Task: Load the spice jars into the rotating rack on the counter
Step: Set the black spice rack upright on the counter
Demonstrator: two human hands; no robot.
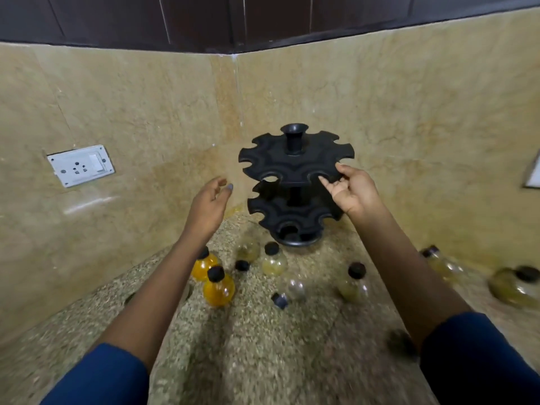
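A black two-tier rotating rack (295,165) stands in the counter's corner, all its slots bare. My right hand (349,190) pinches the front right edge of the rack's top tier. My left hand (209,204) hovers open to the left of the rack, holding nothing. Several small round jars with black caps stand on the counter in front: two orange ones (218,289), a pale yellow one (274,261), a clear one (295,289) and a greenish one (353,285). More jars (444,264) lie at the right.
A loose black cap (242,266) and another (280,301) lie among the jars. A large jar (515,287) lies on its side at far right. A white wall socket (81,165) sits on the left wall. The speckled stone counter (263,346) meets tan walls in a corner.
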